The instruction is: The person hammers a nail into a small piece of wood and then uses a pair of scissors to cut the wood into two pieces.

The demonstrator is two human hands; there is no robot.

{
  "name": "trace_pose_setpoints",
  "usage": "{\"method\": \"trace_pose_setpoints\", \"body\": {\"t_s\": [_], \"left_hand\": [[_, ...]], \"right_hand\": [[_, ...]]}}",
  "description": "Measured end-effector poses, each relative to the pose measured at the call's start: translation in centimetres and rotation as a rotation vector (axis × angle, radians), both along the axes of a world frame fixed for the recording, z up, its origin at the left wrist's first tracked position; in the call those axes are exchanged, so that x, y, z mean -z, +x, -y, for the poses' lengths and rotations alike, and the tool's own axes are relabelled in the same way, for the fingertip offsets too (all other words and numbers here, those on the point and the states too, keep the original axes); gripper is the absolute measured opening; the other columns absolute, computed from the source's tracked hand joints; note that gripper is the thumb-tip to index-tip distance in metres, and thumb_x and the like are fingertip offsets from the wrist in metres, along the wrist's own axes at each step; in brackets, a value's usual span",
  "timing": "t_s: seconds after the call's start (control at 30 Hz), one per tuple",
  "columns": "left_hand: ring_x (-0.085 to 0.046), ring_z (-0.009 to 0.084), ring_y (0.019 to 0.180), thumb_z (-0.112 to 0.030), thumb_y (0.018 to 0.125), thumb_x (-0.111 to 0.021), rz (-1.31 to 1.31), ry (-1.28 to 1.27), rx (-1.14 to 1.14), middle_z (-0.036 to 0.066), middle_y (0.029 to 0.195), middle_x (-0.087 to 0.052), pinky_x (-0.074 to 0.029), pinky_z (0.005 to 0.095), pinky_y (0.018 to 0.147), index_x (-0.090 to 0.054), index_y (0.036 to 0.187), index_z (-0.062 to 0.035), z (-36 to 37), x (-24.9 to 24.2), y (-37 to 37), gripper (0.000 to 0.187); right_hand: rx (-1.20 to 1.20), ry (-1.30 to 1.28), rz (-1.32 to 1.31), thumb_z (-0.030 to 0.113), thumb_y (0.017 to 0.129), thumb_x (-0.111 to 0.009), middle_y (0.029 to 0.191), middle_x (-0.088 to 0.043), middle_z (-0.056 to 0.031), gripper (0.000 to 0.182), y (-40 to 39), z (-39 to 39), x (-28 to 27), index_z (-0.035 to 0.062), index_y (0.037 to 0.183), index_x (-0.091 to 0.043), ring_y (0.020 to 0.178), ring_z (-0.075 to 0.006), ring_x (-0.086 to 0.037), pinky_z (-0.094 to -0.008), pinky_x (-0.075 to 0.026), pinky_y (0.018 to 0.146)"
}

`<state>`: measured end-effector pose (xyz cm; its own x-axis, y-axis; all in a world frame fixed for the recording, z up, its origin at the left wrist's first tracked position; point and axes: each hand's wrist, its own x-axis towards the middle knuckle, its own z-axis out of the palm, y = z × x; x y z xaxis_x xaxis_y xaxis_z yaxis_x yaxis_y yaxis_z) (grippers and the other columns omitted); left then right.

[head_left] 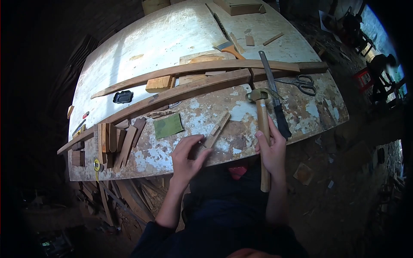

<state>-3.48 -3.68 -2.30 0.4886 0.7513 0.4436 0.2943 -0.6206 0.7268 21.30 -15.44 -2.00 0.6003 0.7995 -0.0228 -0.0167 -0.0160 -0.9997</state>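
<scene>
My right hand [272, 148] is wrapped round the wooden handle of a claw hammer [259, 95], holding it upright with the metal head at the top, over the table's front edge. My left hand [186, 157] rests at the front edge with thumb and forefinger apart, curved about the near end of a small notched wooden piece [220, 128]. The thumb tip seems to touch that piece. A tiny thin thing shows between the fingers, too small to name. Left of the wooden piece lies a green sandpaper square [168, 126].
Two long curved wooden bars [180, 91] cross the worn table [148, 157]. A file [267, 71] with a dark handle and scissors [304, 85] lie at right. Wooden blocks [109, 137] and a tape measure [98, 165] stand at left. A paintbrush [230, 48] and saw [218, 21] lie farther back.
</scene>
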Motion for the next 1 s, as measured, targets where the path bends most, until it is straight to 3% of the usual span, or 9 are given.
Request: {"method": "trace_pose_setpoints", "body": {"t_s": [0.13,0.23,0.43,0.57,0.7,1.0], "left_hand": [[-0.075,0.0303,0.110,-0.015,0.077,-0.100,-0.131,0.007,-0.013,0.018,0.122,-0.078,-0.057,0.0435,0.099,-0.076,0.126,-0.0015,0.8,-1.5,-0.6,0.057],[-0.074,0.0329,0.105,-0.013,0.077,-0.099,-0.218,0.198,-0.024,0.017,0.117,-0.078,-0.056,0.0455,0.098,-0.077,0.125,-0.0013,0.5,0.0,-1.7,0.054],[-0.075,0.0368,0.114,-0.010,0.084,-0.093,-0.078,-0.021,-0.052,0.017,0.110,-0.081,-0.055,0.0454,0.106,-0.081,0.114,-0.0006,0.9,0.6,-1.1,0.033],[-0.075,0.0356,0.113,-0.012,0.087,-0.091,-0.203,0.319,-0.086,0.014,0.109,-0.081,-0.055,0.0463,0.106,-0.082,0.112,-0.0002,0.3,0.8,0.2,0.029],[-0.073,0.0347,0.116,-0.011,0.086,-0.091,-0.122,0.142,-0.099,0.016,0.117,-0.079,-0.056,0.0452,0.103,-0.081,0.115,-0.0013,1.0,-0.3,0.8,0.033],[-0.073,0.0348,0.121,-0.007,0.088,-0.088,-0.161,0.141,0.008,0.017,0.121,-0.080,-0.056,0.0450,0.106,-0.080,0.122,-0.0025,-1.1,0.0,2.6,0.035]], "right_hand": [[0.006,-0.005,-0.003,0.007,0.110,-0.064,0.086,-0.064,0.0001,0.063,0.0,0.1,-0.3,0.0006,0.169,-0.043,0.066,-0.0046,-0.058,-0.0240,-0.052,0.059],[0.006,0.016,-0.011,0.007,0.110,-0.064,0.086,-0.064,0.0001,0.063,-0.1,0.0,0.0,0.0003,0.169,-0.043,0.066,-0.0046,-0.058,-0.0240,-0.052,0.059],[0.012,-0.007,0.002,0.008,0.110,-0.065,0.086,-0.064,0.0003,0.064,0.0,0.0,0.1,0.0006,0.169,-0.042,0.066,-0.0045,-0.058,-0.0236,-0.051,0.058],[0.004,0.010,-0.004,0.008,0.110,-0.065,0.088,-0.065,0.0000,0.063,0.0,0.1,0.2,0.0009,0.169,-0.043,0.066,-0.0044,-0.059,-0.0236,-0.052,0.059],[0.007,0.021,-0.005,0.007,0.110,-0.065,0.089,-0.064,-0.0001,0.063,0.0,0.1,0.2,0.0008,0.169,-0.042,0.067,-0.0044,-0.058,-0.0234,-0.051,0.058],[0.001,0.023,-0.012,0.009,0.110,-0.065,0.085,-0.064,-0.0001,0.063,0.1,0.0,0.3,0.0002,0.169,-0.043,0.065,-0.0044,-0.058,-0.0235,-0.051,0.058]]}}
